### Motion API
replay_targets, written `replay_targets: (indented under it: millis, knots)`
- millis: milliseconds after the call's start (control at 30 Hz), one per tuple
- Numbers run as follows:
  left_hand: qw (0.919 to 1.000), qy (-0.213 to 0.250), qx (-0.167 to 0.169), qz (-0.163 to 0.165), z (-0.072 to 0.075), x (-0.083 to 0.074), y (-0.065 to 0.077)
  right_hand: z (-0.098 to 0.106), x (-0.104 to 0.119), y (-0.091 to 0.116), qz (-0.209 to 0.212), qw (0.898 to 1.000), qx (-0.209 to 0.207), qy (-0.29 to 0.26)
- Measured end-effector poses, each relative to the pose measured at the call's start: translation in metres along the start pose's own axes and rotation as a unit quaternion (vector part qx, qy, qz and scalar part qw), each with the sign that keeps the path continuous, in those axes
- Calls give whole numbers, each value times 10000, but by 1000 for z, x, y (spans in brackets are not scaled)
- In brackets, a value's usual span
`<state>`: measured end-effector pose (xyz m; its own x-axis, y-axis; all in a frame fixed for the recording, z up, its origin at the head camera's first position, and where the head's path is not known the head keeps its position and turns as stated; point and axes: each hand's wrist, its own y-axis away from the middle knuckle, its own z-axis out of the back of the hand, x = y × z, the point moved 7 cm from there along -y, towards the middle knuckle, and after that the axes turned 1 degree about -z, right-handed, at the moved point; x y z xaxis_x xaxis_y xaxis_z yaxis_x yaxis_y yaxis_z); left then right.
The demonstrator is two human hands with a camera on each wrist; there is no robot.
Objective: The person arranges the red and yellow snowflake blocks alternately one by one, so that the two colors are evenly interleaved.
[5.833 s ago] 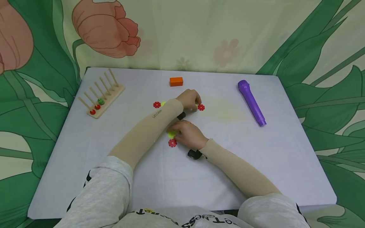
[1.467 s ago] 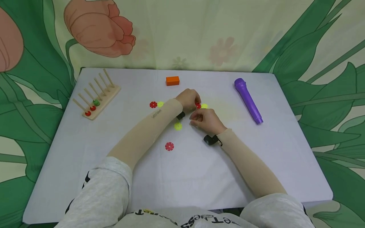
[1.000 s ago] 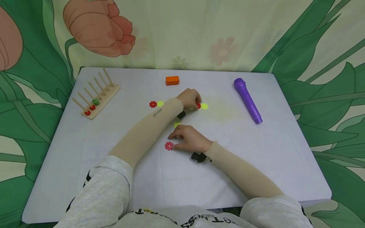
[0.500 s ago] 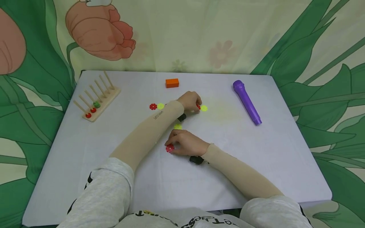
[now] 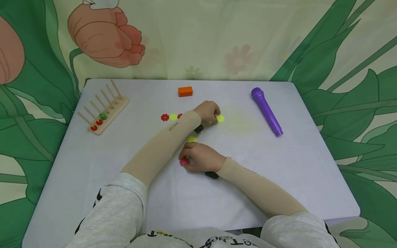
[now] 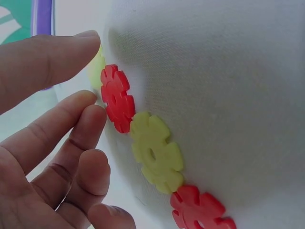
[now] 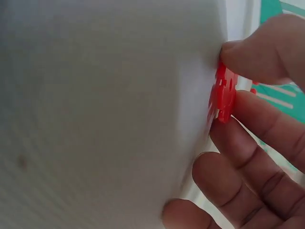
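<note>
Flat, notched flower-shaped discs lie in a row of red and yellow, partly hidden under my left forearm in the head view. My left hand [image 5: 208, 112] is over the row's right end, its thumb and index finger apart at either side of a yellow flower disc [image 5: 220, 118]; the left wrist view shows linked red [image 6: 117, 99] and yellow flower discs [image 6: 156, 151] beside the fingers. Nearer my body, my right hand [image 5: 203, 157] pinches a red flower disc [image 7: 226, 98] between thumb and fingers, tilted close over the table. A loose yellow flower disc [image 5: 192, 138] lies just beyond it.
At the back left stands a wooden peg rack [image 5: 109, 115] with red and green beads. An orange block [image 5: 185, 91] lies at the back of the white table [image 5: 297, 179], and a purple toy microphone [image 5: 266, 111] on the right.
My right hand has come from beside the row to the red flower disc near my body and taken hold of it. My left hand has slid slightly right toward the end yellow flower disc.
</note>
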<state>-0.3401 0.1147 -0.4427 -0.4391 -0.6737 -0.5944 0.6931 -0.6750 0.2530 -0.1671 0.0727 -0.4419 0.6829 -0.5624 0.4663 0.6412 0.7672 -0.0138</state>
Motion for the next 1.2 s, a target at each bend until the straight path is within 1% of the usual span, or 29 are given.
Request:
replay_targets:
  millis: [100,167,233,300,367,500,567,700,867,1033,1200]
  knots:
    - [10000,0,-21,-9,0,1,0,0,2,0,59,9990,-79,425]
    - [10000,-9,-11,-18,0,1,-1,0,3,0,65,9982,-111,581]
    - [10000,-12,0,-12,-1,2,-2,1,3,1,68,9978,-138,643]
    - [10000,-17,-3,-3,-1,2,-3,2,0,1,55,9981,-166,584]
    - [10000,-30,-19,1,-2,2,-4,3,-5,2,-18,9993,-167,349]
    - [10000,-56,-56,-31,-1,2,-4,9,-21,5,-166,9988,-234,-398]
    - [9999,-71,-62,-39,-1,3,-5,14,-30,9,-214,9962,-324,-781]
    - [9999,-100,-40,-21,-1,2,-4,26,-46,17,-329,9890,-580,-1323]
    - [10000,-72,-30,-5,0,1,-1,36,-66,25,-497,9821,-830,-1615]
    - [9999,-88,-91,-88,0,1,0,43,-78,29,-482,9809,-989,-1603]
    - [9998,-108,-123,-151,1,0,0,49,-91,31,-639,9788,-1101,-1606]
